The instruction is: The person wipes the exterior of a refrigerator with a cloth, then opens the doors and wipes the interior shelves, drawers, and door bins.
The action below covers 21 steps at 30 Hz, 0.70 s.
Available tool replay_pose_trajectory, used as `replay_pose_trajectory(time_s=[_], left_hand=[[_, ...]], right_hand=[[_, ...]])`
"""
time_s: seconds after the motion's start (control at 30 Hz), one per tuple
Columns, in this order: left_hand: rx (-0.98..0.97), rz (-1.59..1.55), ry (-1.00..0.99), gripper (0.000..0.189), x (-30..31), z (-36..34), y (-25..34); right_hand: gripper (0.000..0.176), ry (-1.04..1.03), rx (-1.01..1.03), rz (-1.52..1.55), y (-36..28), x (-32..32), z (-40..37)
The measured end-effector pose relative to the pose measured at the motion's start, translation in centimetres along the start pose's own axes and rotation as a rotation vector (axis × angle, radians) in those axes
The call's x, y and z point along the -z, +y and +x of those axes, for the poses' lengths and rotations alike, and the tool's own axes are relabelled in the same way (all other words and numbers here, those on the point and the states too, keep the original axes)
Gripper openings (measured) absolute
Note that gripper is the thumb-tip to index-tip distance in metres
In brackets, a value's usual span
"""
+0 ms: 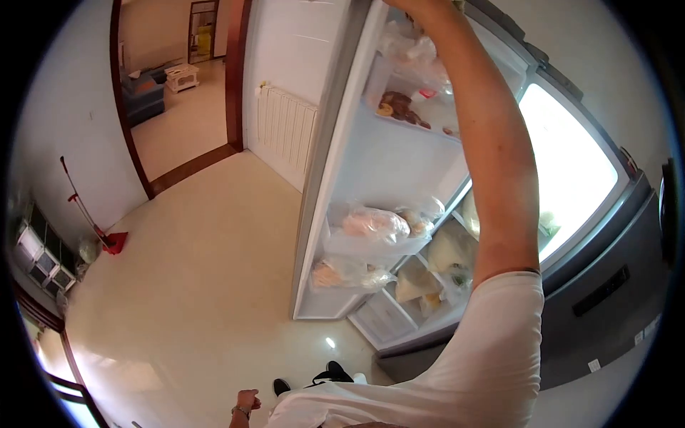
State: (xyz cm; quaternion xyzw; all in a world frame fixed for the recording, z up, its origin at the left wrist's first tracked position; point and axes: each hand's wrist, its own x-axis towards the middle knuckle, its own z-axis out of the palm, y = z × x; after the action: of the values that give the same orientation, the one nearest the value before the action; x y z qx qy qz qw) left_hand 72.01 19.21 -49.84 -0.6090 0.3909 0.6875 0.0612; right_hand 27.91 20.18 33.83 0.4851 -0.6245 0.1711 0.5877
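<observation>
Along the middle of the frame, from the top edge down toward the lower centre, stands the swung-out fridge door (399,160), its long axis running top to bottom and leaning to the left at its foot. The right hand (422,6) is much the nearer: its bare arm crosses in front of the door to the top edge of the frame, by the door's upper end. The frame cuts that hand off, so I cannot tell how far its fingers are spread or what they grip. The left hand (247,399) hangs at the bottom, left of centre, fingers loosely curled with nothing visible in them; the door lies well apart from it, up and to the right. Below the right hand, bagged food (374,223) sits on the door's shelves, and the brightly lit compartment (571,167) lies right of the arm. Small white stickers (594,365) mark the grey panel (571,342) at lower right, too small to read; no brand is legible.
</observation>
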Motion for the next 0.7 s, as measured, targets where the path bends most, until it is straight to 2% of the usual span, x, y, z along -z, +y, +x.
replay_pose_trajectory(time_s=[0.07,0.1,0.17,0.2,0.27,0.33,0.43,0.57,0.7], left_hand=[[-0.018,0.041,0.006,0.024,-0.2,-0.6,0.6],[-0.036,0.062,0.017,0.024,-0.2,-1.1,0.8],[0.005,0.062,0.034,0.023,0.0,-1.8,0.9],[0.041,0.067,0.053,0.023,0.2,-1.9,1.1],[0.072,0.079,0.067,0.023,0.4,-0.9,0.0],[0.098,0.110,0.080,0.023,1.0,-0.6,-0.1],[0.126,0.060,0.053,0.023,1.2,-1.0,0.5],[-0.019,0.010,0.008,0.021,0.4,0.4,0.1],[-0.089,0.003,0.020,0.020,-0.9,-1.9,1.5]], right_hand=[[0.021,-0.225,-0.128,0.022,1.6,1.5,-0.2],[0.021,-0.226,-0.129,0.023,3.6,1.3,-0.7],[0.020,-0.010,-0.135,-0.195,9.2,0.6,-2.0],[0.019,-0.035,-0.177,-0.229,10.5,2.0,-2.9],[0.018,-0.059,-0.198,-0.241,11.0,3.5,-4.0],[0.016,-0.048,-0.365,-0.070,11.3,4.6,-4.6],[0.016,-0.026,-0.350,0.037,9.5,2.9,-3.1],[0.018,0.036,0.030,-0.150,6.0,-1.3,0.8],[0.017,-0.036,0.140,-0.096,-0.1,-3.1,2.2]])
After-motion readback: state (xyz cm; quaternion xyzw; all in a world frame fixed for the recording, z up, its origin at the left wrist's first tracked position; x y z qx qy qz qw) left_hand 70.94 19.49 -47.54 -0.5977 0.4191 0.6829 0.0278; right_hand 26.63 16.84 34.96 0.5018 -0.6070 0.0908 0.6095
